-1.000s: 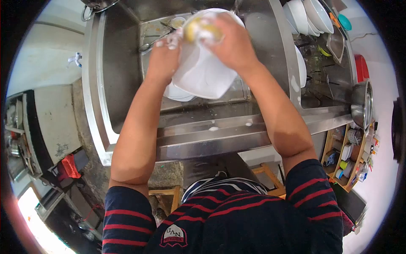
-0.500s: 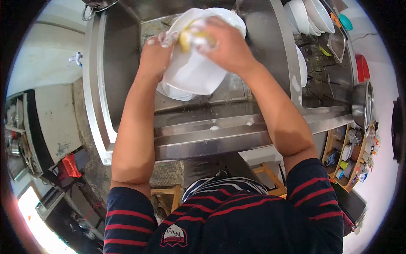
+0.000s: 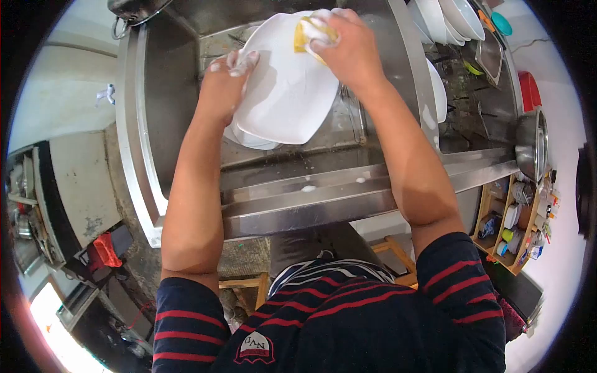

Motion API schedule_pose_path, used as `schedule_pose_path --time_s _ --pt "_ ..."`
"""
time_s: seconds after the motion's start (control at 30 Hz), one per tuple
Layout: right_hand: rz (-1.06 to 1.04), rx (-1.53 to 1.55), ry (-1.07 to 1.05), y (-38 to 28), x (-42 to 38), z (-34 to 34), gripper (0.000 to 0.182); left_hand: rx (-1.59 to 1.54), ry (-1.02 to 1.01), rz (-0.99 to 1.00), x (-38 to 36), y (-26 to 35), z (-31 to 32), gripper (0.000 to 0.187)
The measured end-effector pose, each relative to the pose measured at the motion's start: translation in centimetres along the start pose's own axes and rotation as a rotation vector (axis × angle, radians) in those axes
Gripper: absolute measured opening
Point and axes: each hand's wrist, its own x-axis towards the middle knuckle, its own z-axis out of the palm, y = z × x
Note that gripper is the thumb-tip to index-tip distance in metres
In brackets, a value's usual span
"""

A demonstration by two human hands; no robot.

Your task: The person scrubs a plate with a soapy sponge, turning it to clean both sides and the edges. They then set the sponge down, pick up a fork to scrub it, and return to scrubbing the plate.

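Observation:
A white, rounded-square plate (image 3: 289,93) is tilted over the steel sink basin. My left hand (image 3: 227,84), with suds on its fingers, grips the plate's left edge, thumb on the upper face. Foam covers the fingers of my right hand (image 3: 348,46), which are closed round a yellow sponge (image 3: 303,37) at the plate's upper right. Other white dishes (image 3: 252,142) show partly beneath the plate in the basin; the rest of them is hidden.
White bowls (image 3: 461,22) and another white plate (image 3: 436,93) stand in the right basin. A metal bowl (image 3: 530,146) sits at the sink's right end, a dark pot (image 3: 138,9) at the upper left. The steel front rim (image 3: 298,214) crosses before me.
My right hand and the sponge have moved right and up across the plate, baring its middle. The plate now sits slightly lower and its face shows more fully.

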Motion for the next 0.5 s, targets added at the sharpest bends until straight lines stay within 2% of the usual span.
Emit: schedule_pose_path --time_s 0.07,0.13,0.17,0.23,0.27,0.33,0.37,0.43,0.47,0.5 --pt "0.016 -0.033 0.024 -0.8 0.0 0.9 0.038 0.115 0.042 0.054 0.0 0.0 0.4 0.060" --pt "-0.153 0.093 0.147 -1.4 0.0 2.5 0.041 0.013 -0.087 0.056 0.8 -1.4 0.7 0.061" --pt "-0.152 0.094 0.149 -1.9 0.0 2.7 0.041 0.014 -0.087 0.057 0.5 -0.6 0.6 0.061" --pt "-0.320 0.233 -0.090 -3.2 -0.8 2.6 0.039 -0.195 0.099 -0.245 -0.4 1.9 0.6 0.057" --pt "-0.322 0.233 -0.089 -3.8 -1.3 2.2 0.039 -0.195 0.100 -0.244 0.1 1.3 0.4 0.057" --pt "-0.402 0.467 -0.370 -4.8 -1.8 1.5 0.038 -0.277 0.152 -0.136 1.4 -0.4 -0.6 0.057" --pt "-0.401 0.468 -0.368 -4.7 -1.6 1.2 0.038 -0.274 0.152 -0.135 1.4 -0.3 -0.9 0.057" --pt "-0.366 0.466 -0.493 -3.7 -1.4 0.2 0.038 -0.201 0.081 -0.069 1.2 -0.4 -1.3 0.059" --pt "-0.364 0.463 -0.493 -2.8 -1.1 -0.2 0.038 -0.204 0.078 -0.069 1.4 -0.6 -1.4 0.059" --pt "-0.321 0.331 -0.399 -1.9 -0.7 -0.5 0.039 -0.206 0.036 -0.084 1.6 -0.8 -1.5 0.061"
